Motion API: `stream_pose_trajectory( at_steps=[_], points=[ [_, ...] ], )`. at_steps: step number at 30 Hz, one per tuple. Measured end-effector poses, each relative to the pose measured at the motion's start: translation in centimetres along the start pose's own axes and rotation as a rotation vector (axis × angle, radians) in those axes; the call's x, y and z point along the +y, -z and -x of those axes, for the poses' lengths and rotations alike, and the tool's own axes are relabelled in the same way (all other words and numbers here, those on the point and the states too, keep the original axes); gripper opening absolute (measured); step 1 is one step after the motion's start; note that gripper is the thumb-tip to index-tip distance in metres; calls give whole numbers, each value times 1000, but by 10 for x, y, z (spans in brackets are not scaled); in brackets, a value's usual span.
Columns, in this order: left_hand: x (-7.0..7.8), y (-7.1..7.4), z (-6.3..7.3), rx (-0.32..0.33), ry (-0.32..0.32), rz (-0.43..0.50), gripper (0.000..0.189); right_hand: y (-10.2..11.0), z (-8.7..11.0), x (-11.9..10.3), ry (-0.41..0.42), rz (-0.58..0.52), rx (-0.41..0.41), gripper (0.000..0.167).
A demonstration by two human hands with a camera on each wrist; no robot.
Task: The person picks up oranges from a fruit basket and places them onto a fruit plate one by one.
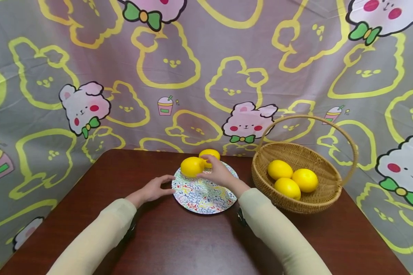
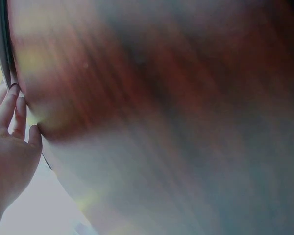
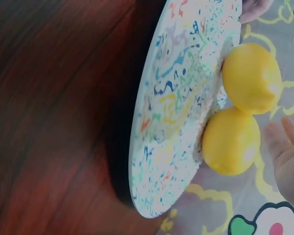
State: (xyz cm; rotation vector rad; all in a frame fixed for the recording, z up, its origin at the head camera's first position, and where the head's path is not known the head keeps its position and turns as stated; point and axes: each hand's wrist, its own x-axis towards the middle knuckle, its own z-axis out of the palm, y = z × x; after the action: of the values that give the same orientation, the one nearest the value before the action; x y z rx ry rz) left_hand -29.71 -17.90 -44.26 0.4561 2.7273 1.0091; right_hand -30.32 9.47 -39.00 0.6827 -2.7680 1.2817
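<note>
Two yellow lemons, a nearer one (image 1: 191,167) and a farther one (image 1: 211,153), sit against each other on the back part of a round plate (image 1: 206,196) with multicoloured squiggles. My right hand (image 1: 221,175) reaches over the plate beside them, thumb and fingers spread. The right wrist view shows a small gap between this hand (image 3: 290,166) and the lemons (image 3: 231,141). At the plate's left rim is my left hand (image 1: 153,190), its thumb and fingers apart. In the left wrist view, the fingertips of the left hand (image 2: 12,159) meet a rim.
A wicker basket (image 1: 330,198) with a tall arched handle stands on the right, tilted toward me. Three lemons (image 1: 287,188) lie inside it. The dark brown wooden table (image 1: 179,244) backs onto a curtain (image 1: 199,91) printed with rabbits.
</note>
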Motion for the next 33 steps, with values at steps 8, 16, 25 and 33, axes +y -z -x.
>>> stream_pose_trajectory(
  at_steps=[8, 16, 25, 33],
  points=[
    [-1, 0, 0, -3, 6, 2, 60, 13, 10, -13, 48, 41, -22, 71],
    [-2, -1, 0, -1, 20, 3, 61, 26, 22, -27, 114, 42, -67, 71],
    [1, -1, 0, -5, 26, 10, 62, 45, 38, -40, 146, 93, -77, 69],
    [-1, -1, 1, 0, 6, 3, 61, 56, 50, -40, 182, 143, -115, 71]
  ],
)
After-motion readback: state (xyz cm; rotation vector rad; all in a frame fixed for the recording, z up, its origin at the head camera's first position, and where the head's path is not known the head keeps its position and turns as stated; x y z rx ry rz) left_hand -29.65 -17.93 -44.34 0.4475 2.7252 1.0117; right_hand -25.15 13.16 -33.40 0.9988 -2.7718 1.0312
